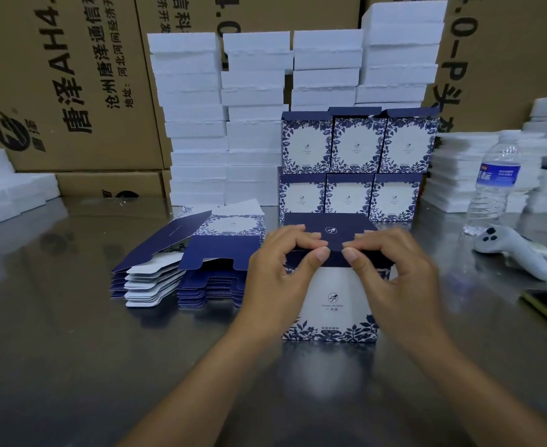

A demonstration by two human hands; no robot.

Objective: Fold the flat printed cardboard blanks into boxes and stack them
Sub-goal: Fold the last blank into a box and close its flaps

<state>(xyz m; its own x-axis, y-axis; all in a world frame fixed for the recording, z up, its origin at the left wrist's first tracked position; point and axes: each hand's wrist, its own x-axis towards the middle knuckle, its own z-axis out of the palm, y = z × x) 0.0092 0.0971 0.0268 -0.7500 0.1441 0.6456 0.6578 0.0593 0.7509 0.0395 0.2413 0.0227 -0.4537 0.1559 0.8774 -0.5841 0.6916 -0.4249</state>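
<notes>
Both hands, left hand point(278, 269) and right hand point(391, 269), pinch the navy lid flap point(330, 232) of the upright box point(330, 304), thumbs and curled fingers clamped on its front edge.

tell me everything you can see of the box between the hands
The box stands upright on the shiny metal table. It looks like thin printed cardboard: white front with a small logo, blue leaf pattern along the bottom. Its dark blue lid flap, bearing a white logo, is folded over the top. The left hand and right hand pinch the lid's front edge with thumbs and fingers.
</notes>
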